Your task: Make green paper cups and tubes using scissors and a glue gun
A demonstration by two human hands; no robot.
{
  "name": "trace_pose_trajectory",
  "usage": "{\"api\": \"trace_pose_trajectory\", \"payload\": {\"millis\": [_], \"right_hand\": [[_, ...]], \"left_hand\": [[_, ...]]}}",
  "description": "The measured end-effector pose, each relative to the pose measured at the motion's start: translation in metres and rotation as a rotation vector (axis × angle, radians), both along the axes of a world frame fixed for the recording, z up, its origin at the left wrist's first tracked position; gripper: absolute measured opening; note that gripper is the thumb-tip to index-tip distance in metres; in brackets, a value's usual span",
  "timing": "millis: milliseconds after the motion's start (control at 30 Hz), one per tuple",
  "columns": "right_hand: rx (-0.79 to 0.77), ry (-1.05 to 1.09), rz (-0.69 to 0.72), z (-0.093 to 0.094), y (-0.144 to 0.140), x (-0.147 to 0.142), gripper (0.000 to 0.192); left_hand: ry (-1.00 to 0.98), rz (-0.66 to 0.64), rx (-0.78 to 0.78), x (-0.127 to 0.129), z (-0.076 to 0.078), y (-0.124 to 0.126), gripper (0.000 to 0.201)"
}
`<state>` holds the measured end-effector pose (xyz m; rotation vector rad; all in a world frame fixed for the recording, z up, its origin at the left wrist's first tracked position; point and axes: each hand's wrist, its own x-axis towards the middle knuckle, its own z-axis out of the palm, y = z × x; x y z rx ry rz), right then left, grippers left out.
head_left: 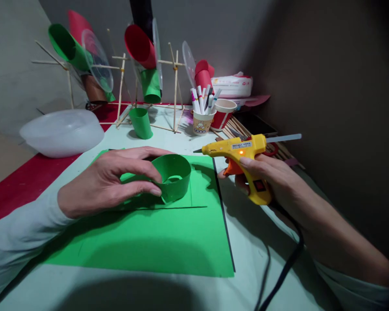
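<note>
My left hand [116, 179] pinches the near left wall of a green paper tube [178, 188], which stands over green paper. My right hand [262, 172] is wrapped round the grip of a yellow hot glue gun [233, 148], its orange light lit and a clear glue stick poking out of the back. The gun's dark nozzle points left, apart from the tube and a little to its right. Beneath the tube lie a smaller cut green piece [199, 194] and a large green sheet [155, 246].
Behind stand stick frames [175, 86] with red and green paper tubes and clear discs. A short green tube [141, 123], a cup of markers [201, 123], a red striped cup [224, 114] and wooden sticks lie at the back. A translucent bowl [63, 131] is left; the gun's cord [287, 268] runs front right.
</note>
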<state>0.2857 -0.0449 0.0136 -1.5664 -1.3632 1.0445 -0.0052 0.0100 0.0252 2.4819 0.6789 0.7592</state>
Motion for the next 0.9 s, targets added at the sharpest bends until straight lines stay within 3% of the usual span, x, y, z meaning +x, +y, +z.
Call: {"api": "trace_pose_trajectory", "payload": {"millis": [300, 500, 900], "right_hand": [[-0.033, 0.100, 0.037, -0.001, 0.003, 0.003, 0.036], [-0.007, 0.053, 0.064, -0.003, 0.004, 0.003, 0.036], [0.041, 0.009, 0.063, 0.003, -0.001, 0.007, 0.025]], "left_hand": [[0.067, 0.018, 0.044, 0.003, -0.006, -0.003, 0.006], [0.079, -0.004, 0.082, 0.004, -0.005, -0.004, 0.006], [0.093, 0.123, 0.115, 0.008, -0.012, -0.018, 0.006]]}}
